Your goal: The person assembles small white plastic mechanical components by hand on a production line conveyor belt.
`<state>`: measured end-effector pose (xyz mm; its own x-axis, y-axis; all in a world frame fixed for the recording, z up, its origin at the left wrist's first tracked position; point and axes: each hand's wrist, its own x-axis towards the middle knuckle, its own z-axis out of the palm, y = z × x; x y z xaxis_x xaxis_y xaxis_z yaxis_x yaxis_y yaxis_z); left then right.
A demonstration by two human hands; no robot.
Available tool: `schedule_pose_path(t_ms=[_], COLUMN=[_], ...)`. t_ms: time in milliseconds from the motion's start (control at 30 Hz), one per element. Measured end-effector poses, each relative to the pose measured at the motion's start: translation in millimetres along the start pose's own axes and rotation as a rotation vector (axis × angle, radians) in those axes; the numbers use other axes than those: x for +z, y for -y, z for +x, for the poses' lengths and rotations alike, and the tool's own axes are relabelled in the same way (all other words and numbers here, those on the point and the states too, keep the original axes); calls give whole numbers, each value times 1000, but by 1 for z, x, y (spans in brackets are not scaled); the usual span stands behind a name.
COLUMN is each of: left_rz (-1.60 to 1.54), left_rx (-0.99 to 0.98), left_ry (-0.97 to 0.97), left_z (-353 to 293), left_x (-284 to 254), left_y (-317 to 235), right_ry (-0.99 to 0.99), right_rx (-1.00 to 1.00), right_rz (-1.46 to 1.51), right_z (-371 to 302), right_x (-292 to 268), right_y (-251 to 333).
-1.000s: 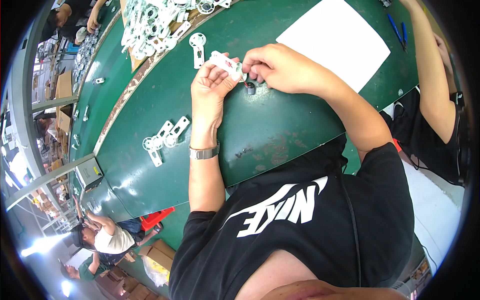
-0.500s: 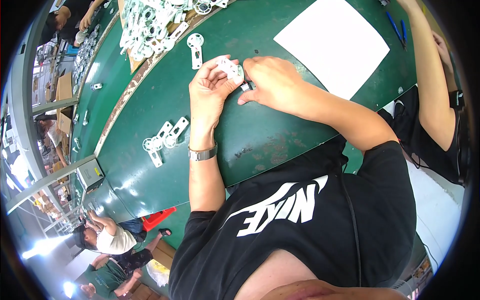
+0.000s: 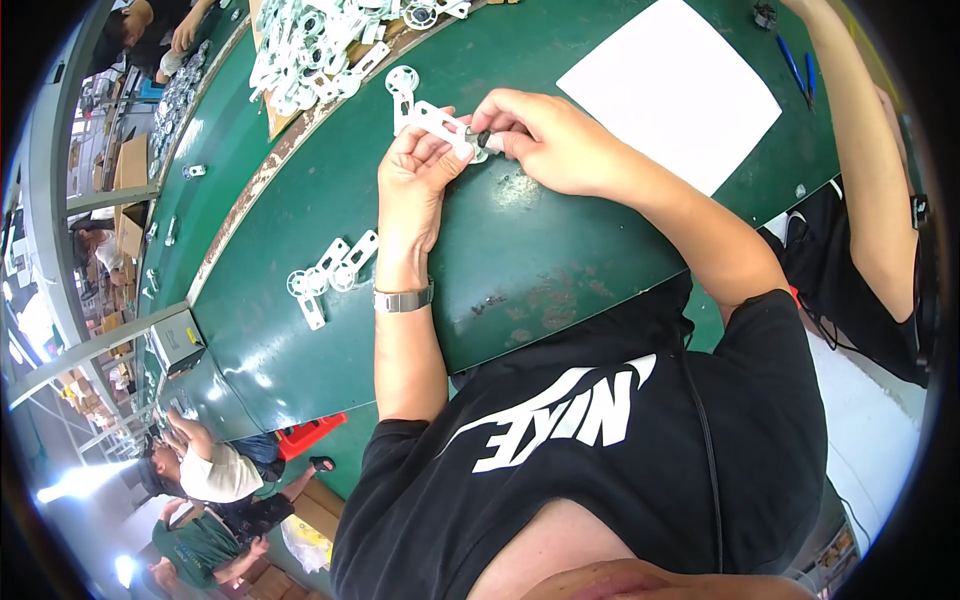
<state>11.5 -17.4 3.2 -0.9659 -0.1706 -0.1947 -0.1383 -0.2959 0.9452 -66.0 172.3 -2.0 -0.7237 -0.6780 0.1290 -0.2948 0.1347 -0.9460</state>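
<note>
Over the green table, my left hand (image 3: 418,172) is closed on a white plastic bracket (image 3: 436,121) with a slotted arm and a round end. My right hand (image 3: 540,140) pinches a small dark part (image 3: 482,138) with thumb and fingers, right at the bracket's round end. Fingers partly hide where the two meet, so I cannot tell whether the dark part sits inside the bracket. Just beyond my left hand lies another white bracket (image 3: 402,82). Several more white brackets (image 3: 322,280) rest on the table to the left of my wrist.
A large heap of white brackets (image 3: 310,50) lies at the far left on cardboard. A white sheet (image 3: 670,95) covers part of the table at the far right, near blue-handled pliers (image 3: 796,70). Another person's arm (image 3: 855,140) reaches in at the right. A grey box (image 3: 178,340) stands at left.
The bracket in my left hand has turned, its slotted arm now pointing up and left. My right hand has brought the small dark part up against the bracket's round end.
</note>
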Motion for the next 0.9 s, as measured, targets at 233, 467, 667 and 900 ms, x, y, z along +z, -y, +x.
schedule_pose_path(t_ms=[233,467,667,900], left_rz=[-161,-183,-145,-180], left_rx=[-32,-38,-15,38], left_ry=[7,21,34,21], left_z=[-1,0,0,-3], left_x=[0,-2,-4,3], left_y=[0,0,0,-3], right_ry=[58,-123,-170,-78], right_rx=[301,28,-180,-67], right_rz=[388,-25,-172,-43], right_z=[2,2,2,1], right_x=[2,4,-3,-3], right_y=[21,8,23,27])
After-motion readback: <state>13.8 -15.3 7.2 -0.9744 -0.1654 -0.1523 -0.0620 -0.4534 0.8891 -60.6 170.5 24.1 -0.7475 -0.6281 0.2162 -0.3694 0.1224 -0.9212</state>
